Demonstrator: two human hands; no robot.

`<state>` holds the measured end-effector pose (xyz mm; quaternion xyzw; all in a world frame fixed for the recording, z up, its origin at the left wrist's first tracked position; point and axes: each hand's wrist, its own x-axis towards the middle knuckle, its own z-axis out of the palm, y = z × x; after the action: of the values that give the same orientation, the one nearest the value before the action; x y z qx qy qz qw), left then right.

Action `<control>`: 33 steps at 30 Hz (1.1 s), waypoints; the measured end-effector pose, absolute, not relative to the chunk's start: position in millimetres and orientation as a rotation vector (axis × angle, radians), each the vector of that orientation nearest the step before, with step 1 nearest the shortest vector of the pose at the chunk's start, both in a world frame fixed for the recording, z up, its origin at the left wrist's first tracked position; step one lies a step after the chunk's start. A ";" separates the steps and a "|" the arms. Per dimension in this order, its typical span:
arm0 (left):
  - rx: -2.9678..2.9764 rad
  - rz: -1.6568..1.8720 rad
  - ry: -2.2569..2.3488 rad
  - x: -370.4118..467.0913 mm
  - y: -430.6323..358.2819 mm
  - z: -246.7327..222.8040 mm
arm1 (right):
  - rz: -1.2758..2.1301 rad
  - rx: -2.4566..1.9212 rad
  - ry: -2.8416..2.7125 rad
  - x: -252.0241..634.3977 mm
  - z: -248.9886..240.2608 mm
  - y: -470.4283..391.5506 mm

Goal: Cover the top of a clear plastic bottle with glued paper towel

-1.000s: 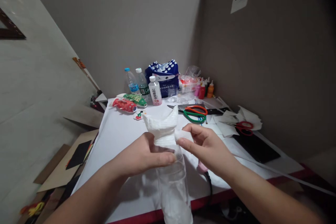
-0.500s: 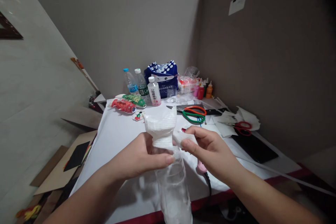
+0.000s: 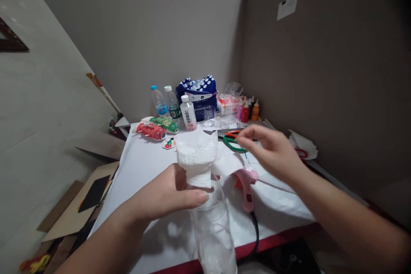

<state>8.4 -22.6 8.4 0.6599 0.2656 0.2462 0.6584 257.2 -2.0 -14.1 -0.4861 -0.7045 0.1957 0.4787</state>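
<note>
My left hand [image 3: 171, 195] grips a clear plastic bottle [image 3: 214, 233] just below its top, with the thumb across the front. White textured paper [image 3: 197, 158] covers that upper end and flares out above the hand. From its right side a loose white flap [image 3: 227, 163] sticks out. My right hand [image 3: 272, 150] is raised to the right, apart from the bottle, its fingers loosely bent and nothing visible in them. Behind its fingertips lie scissors with orange and green handles [image 3: 233, 143], partly hidden. A pink glue gun [image 3: 247, 188] lies below the right hand.
Bottles, including a white-capped one [image 3: 189, 113], stand at the back beside a blue bag [image 3: 201, 98]. Red [image 3: 150, 131] and green [image 3: 164, 124] fish-shaped pieces lie at the left. Paint bottles [image 3: 247, 111] stand at the back right. The glue gun's black cord [image 3: 256, 231] crosses the front edge.
My right hand has let go of the white paper flap and moved up and to the right. The glue gun now shows more fully. My left hand keeps its grip on the bottle.
</note>
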 end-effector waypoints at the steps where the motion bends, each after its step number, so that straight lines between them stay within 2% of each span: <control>1: 1.498 0.537 0.584 8.0 -21.9 8.1 | 0.353 -1.363 -1.770 266.2 -15.8 15.2; 3: 1.507 0.498 0.558 7.5 -20.4 6.7 | 0.260 -1.616 -1.941 281.9 -24.6 49.1; 9: 1.529 0.479 0.656 6.3 -21.6 3.7 | 0.297 -1.902 -2.133 309.9 -51.7 99.1; 15: 1.496 0.507 0.792 -0.8 -13.4 5.0 | 0.344 -2.301 -2.115 348.3 -42.4 81.1; 20: 1.421 0.664 0.865 -7.0 4.0 5.2 | 0.329 -2.610 -2.048 368.2 -55.9 50.3; 26: 1.279 0.776 0.912 -1.2 9.8 2.4 | 0.087 -2.554 -2.028 376.5 -64.4 21.1; 33: 1.102 0.821 0.869 -1.8 15.7 -4.7 | 0.088 -2.382 -1.997 390.4 -86.7 0.5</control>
<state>-1.8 15.7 -4.7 0.4922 0.3880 0.3666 0.6876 390.4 0.5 -86.7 -0.7659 -0.6421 0.0282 0.0160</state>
